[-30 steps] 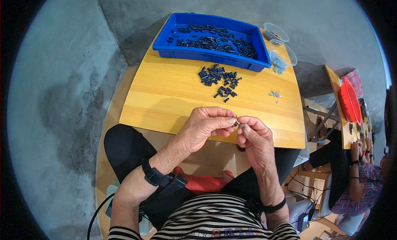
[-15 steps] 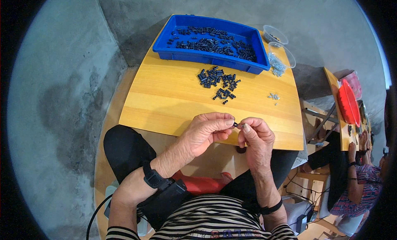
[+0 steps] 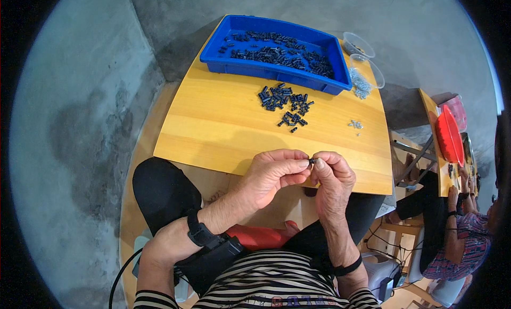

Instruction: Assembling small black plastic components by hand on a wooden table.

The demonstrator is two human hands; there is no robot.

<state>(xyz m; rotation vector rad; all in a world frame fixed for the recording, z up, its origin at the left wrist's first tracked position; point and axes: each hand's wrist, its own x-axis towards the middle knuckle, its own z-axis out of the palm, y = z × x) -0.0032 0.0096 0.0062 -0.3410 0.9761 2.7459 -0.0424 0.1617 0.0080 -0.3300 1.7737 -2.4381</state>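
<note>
In the head view, your left hand (image 3: 279, 176) comes in over the near edge of the counter (image 3: 213, 120), its thumb and forefinger clamped on a small black piece (image 3: 312, 161). Your right hand (image 3: 334, 178) meets it from the other side, thumb and forefinger closed together on the other end of that same piece, so the two sets of fingertips nearly touch. The piece is mostly covered by your fingers, so its finer shape cannot be told. You hold it in the air, in front of your lap, near the counter's front edge. Beyond your hands, a loose pile of black pieces (image 3: 274, 99) lies on the wood, with a smaller cluster just nearer you. Behind the pile stands a blue tray (image 3: 277, 75), with many more black pieces spread over its bottom. To your right on the counter lies a little group of silver bits (image 3: 356, 125), well apart from the black pile. Beside the tray's right end are two clear bowls, the nearer bowl (image 3: 374, 75) with silver bits in it and the farther bowl (image 3: 359, 45) with a few dark ones. Farther right, a co-worker (image 3: 463, 245) sits by another table, where a red basket (image 3: 450, 136) stands.
</note>
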